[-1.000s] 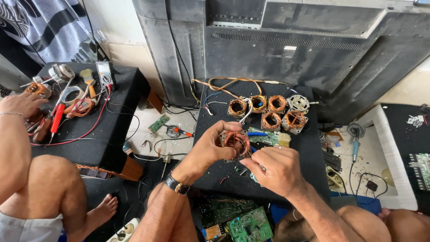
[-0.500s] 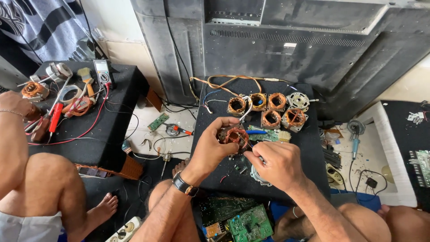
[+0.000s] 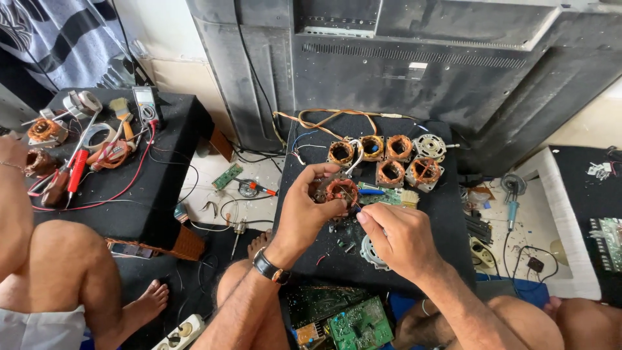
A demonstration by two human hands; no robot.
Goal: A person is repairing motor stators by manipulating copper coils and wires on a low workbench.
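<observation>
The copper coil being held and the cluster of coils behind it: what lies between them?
In the head view, a blue-handled tool lies on the black mat between the held coil and the coil cluster.

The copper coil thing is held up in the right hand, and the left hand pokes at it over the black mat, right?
Not quite: the hands are swapped. The head view shows the copper-wound motor coil held in the left hand, the one with the wristwatch, while the right hand pokes at it. They are indeed over the black mat.
</observation>
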